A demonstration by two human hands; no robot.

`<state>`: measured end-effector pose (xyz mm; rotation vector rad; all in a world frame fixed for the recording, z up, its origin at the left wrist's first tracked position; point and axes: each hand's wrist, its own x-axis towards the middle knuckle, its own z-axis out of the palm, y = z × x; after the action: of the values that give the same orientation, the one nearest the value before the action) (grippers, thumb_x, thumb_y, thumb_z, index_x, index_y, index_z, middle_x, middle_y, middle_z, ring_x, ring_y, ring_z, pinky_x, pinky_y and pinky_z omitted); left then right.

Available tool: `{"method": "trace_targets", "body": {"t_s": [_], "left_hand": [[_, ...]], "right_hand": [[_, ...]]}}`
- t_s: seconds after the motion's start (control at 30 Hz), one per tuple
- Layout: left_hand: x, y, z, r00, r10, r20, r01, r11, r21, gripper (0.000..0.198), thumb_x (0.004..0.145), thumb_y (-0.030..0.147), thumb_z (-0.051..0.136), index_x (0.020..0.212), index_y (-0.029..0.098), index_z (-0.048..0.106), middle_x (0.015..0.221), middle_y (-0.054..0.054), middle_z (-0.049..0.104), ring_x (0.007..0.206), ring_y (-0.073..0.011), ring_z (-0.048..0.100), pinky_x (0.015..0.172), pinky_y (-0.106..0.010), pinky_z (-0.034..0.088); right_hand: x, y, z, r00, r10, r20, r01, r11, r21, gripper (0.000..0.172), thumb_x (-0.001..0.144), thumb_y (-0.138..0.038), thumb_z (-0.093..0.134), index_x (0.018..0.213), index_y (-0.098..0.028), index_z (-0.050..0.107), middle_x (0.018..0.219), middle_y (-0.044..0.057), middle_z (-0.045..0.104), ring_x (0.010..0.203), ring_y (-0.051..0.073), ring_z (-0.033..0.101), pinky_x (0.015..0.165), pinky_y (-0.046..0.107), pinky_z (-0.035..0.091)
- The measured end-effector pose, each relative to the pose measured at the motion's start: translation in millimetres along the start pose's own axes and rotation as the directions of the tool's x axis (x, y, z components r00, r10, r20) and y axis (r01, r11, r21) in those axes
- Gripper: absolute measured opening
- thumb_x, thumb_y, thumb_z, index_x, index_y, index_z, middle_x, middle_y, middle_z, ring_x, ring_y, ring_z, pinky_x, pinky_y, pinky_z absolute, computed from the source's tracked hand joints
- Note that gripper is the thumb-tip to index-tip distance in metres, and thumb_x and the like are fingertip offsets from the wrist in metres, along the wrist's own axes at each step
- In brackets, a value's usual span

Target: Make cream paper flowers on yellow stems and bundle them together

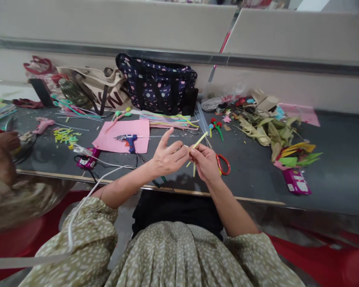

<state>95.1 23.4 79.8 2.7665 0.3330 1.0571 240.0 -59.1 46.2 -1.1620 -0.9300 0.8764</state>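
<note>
My right hand pinches a pale yellow pipe cleaner between thumb and fingers, one end pointing up and away. Short yellow ends poke out below the hands. My left hand meets it there, its lower fingers closed at the pipe cleaner and one digit raised apart; its grip is partly hidden. Orange-red handled scissors lie just right of my right hand. Left of my hands, a blue glue gun rests on a pink sheet. Pliers with dark green handles lie partly under my left forearm.
Pipe cleaner bundles lie before a dark patterned bag. Dried husks and a purple packet are at right. A white cable crosses my left arm. A co-worker's hand is at far left, near a pink glue gun.
</note>
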Motion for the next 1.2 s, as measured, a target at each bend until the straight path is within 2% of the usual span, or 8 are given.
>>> {"method": "trace_targets", "body": {"t_s": [0.13, 0.3, 0.4, 0.5, 0.63, 0.77, 0.93, 1.2], "left_hand": [[2, -2, 3.1, 0.994, -0.074, -0.077, 0.078, 0.996, 0.053, 0.018, 0.087, 0.025, 0.055, 0.101, 0.026, 0.067, 0.094, -0.003, 0.068, 0.094, -0.018, 0.06, 0.11, -0.054, 0.029], [-6, 13, 21.3, 0.901, -0.412, -0.137, 0.348, 0.874, -0.339, 0.02, 0.087, 0.034, 0.057, 0.089, 0.019, 0.069, 0.088, -0.008, 0.067, 0.088, -0.0189, 0.059, 0.085, -0.038, 0.046], [-9, 13, 35.8, 0.757, -0.642, 0.119, 0.478, 0.421, -0.771, 0.028, 0.086, 0.04, 0.057, 0.092, 0.016, 0.07, 0.083, -0.006, 0.067, 0.074, -0.0147, 0.059, 0.07, -0.029, 0.047], [-10, 4, 45.3, 0.622, -0.688, 0.373, 0.477, -0.044, -0.878, 0.03, 0.074, 0.042, 0.071, 0.089, 0.015, 0.071, 0.074, -0.003, 0.065, 0.062, -0.0107, 0.055, 0.062, -0.024, 0.045], [-12, -11, 50.2, 0.522, -0.689, 0.502, 0.419, -0.306, -0.855, 0.029, 0.06, 0.032, 0.083, 0.079, 0.014, 0.071, 0.074, -0.003, 0.065, 0.064, -0.0102, 0.058, 0.062, -0.022, 0.046], [-16, -18, 55.4, 0.505, -0.705, 0.497, 0.433, -0.292, -0.853, 0.03, 0.059, 0.033, 0.083, 0.077, 0.013, 0.071, 0.069, -0.004, 0.065, 0.061, -0.01, 0.058, 0.06, -0.022, 0.044], [-19, -16, 61.0, 0.58, -0.723, 0.375, 0.48, -0.069, -0.874, 0.029, 0.063, 0.037, 0.08, 0.071, 0.012, 0.07, 0.064, -0.002, 0.062, 0.059, -0.0091, 0.052, 0.061, -0.023, 0.04], [-19, -6, 59.5, 0.65, -0.712, 0.268, 0.558, 0.206, -0.804, 0.033, 0.071, 0.045, 0.07, 0.068, 0.013, 0.064, 0.057, 0.003, 0.05, 0.053, -0.0073, 0.038, 0.054, -0.022, 0.03]], "right_hand": [[1, 4, 1, 0.953, -0.258, -0.158, 0.21, 0.94, -0.268, 0.018, 0.085, -0.038, 0.058, 0.086, -0.02, 0.061, 0.08, 0.002, 0.061, 0.066, 0.013, 0.054, 0.062, 0.026, 0.047], [3, 15, -7, 0.735, -0.677, -0.038, 0.458, 0.537, -0.708, 0.01, 0.087, -0.028, 0.055, 0.087, -0.024, 0.064, 0.089, 0.008, 0.066, 0.088, 0.022, 0.062, 0.077, 0.037, 0.052], [4, 21, -10, 0.683, -0.71, 0.172, 0.544, 0.336, -0.769, 0.017, 0.087, -0.021, 0.055, 0.1, -0.026, 0.065, 0.098, 0.01, 0.067, 0.092, 0.022, 0.063, 0.08, 0.037, 0.053], [4, 25, -10, 0.675, -0.677, 0.292, 0.576, 0.237, -0.782, 0.024, 0.088, -0.018, 0.053, 0.107, -0.026, 0.065, 0.1, 0.011, 0.068, 0.093, 0.022, 0.063, 0.081, 0.036, 0.052], [1, 28, -10, 0.727, -0.589, 0.353, 0.586, 0.265, -0.765, 0.028, 0.09, -0.017, 0.048, 0.112, -0.023, 0.064, 0.105, 0.012, 0.067, 0.098, 0.022, 0.062, 0.089, 0.038, 0.05], [0, 22, -11, 0.813, -0.529, 0.246, 0.517, 0.46, -0.722, 0.028, 0.091, -0.02, 0.044, 0.113, -0.02, 0.063, 0.105, 0.011, 0.067, 0.1, 0.021, 0.061, 0.091, 0.038, 0.048], [13, 12, -10, 0.964, -0.265, -0.005, 0.215, 0.794, -0.569, 0.025, 0.087, -0.04, 0.054, 0.089, -0.019, 0.068, 0.085, 0.005, 0.069, 0.075, 0.017, 0.061, 0.069, 0.029, 0.049], [26, 19, -3, 0.996, -0.077, -0.04, 0.057, 0.929, -0.365, 0.03, 0.077, -0.045, 0.063, 0.072, -0.015, 0.064, 0.064, -0.001, 0.061, 0.056, 0.011, 0.051, 0.058, 0.024, 0.042]]}}
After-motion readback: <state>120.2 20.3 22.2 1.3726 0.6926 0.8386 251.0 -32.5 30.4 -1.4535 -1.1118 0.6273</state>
